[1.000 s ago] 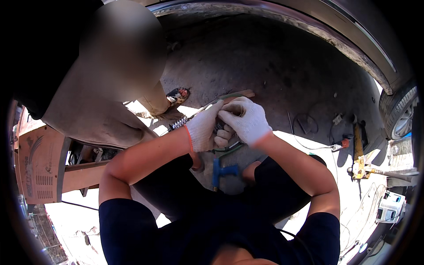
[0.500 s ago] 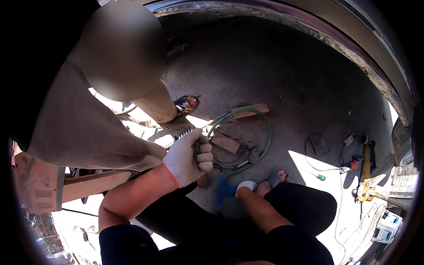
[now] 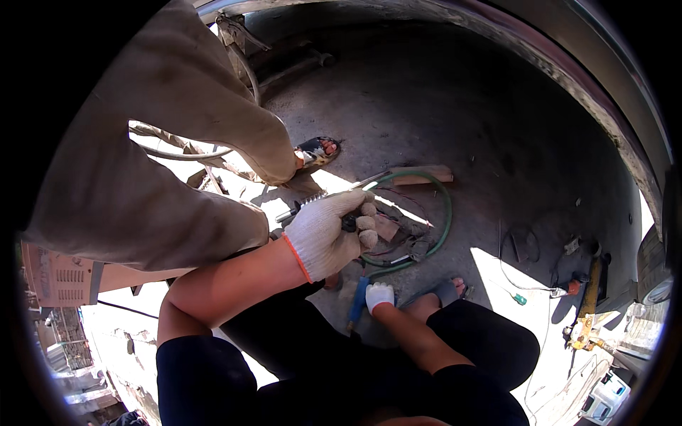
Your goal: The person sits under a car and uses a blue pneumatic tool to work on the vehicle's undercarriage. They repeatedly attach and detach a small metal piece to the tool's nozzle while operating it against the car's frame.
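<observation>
The left hand (image 3: pixel 329 234) curls around a small dark piece (image 3: pixel 349 223), mostly hidden; lower down, the right hand (image 3: pixel 380 295) appears closed on the side of a blue tool (image 3: pixel 359 302). A full wrap there should steady the tool better than fingertips alone. Beyond, a looped green hose (image 3: pixel 448 213) and a wood block (image 3: pixel 423 175) clutter the floor (image 3: pixel 497 135) and could snag. A co-worker's sandaled foot (image 3: pixel 318 150) limits room ahead; a yellow jack (image 3: pixel 586 305) stands well right.
</observation>
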A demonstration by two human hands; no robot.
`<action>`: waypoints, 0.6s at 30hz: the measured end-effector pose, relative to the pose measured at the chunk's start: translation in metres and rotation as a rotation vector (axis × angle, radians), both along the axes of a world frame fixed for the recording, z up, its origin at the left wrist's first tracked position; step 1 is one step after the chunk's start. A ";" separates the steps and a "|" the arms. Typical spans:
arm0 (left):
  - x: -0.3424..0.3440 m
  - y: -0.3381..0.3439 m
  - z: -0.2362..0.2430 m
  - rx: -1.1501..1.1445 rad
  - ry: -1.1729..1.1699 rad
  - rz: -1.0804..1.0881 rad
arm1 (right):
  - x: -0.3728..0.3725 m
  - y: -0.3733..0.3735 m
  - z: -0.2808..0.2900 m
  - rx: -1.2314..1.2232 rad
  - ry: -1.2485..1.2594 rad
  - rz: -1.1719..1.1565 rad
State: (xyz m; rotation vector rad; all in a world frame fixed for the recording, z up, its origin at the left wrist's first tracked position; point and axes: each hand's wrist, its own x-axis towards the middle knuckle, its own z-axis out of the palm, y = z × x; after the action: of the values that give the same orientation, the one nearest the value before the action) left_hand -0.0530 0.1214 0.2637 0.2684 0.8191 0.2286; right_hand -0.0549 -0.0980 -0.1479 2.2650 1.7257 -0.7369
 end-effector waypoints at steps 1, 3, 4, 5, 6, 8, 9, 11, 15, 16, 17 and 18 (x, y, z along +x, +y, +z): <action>0.000 0.000 0.000 0.020 -0.002 0.010 | -0.001 -0.001 0.000 0.018 0.004 -0.015; -0.003 0.002 0.002 0.056 -0.007 0.040 | 0.005 0.003 -0.002 -0.109 0.110 0.029; -0.007 0.003 -0.002 0.062 -0.006 0.065 | 0.019 0.016 0.034 -0.265 0.211 0.093; -0.008 0.004 -0.002 0.065 -0.015 0.075 | 0.031 0.026 0.057 -0.422 0.305 0.141; -0.006 0.005 0.000 0.066 0.008 0.099 | 0.034 0.030 0.051 -0.492 0.369 0.087; -0.006 0.009 0.000 0.082 -0.026 0.119 | 0.055 0.039 0.062 -0.634 0.442 0.023; 0.000 0.010 -0.002 0.082 -0.049 0.106 | 0.071 0.039 0.067 -0.706 0.482 -0.036; -0.005 0.016 -0.006 0.063 -0.090 0.147 | 0.097 0.046 0.073 -0.640 0.556 -0.097; -0.004 0.019 -0.005 0.028 -0.170 0.192 | 0.155 0.060 0.115 -0.565 0.931 -0.533; -0.004 0.021 -0.009 0.029 -0.187 0.201 | 0.169 0.069 0.151 -0.514 1.019 -0.591; -0.003 0.022 -0.009 0.032 -0.206 0.207 | 0.184 0.072 0.163 -0.426 1.091 -0.638; 0.000 0.022 -0.007 0.070 -0.164 0.212 | 0.194 0.079 0.202 -0.337 1.140 -0.684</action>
State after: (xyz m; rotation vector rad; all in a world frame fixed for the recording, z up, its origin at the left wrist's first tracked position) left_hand -0.0528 0.1435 0.2572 0.2246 0.6775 0.4726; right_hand 0.1391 -0.0188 0.0541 2.2622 0.8024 -2.5778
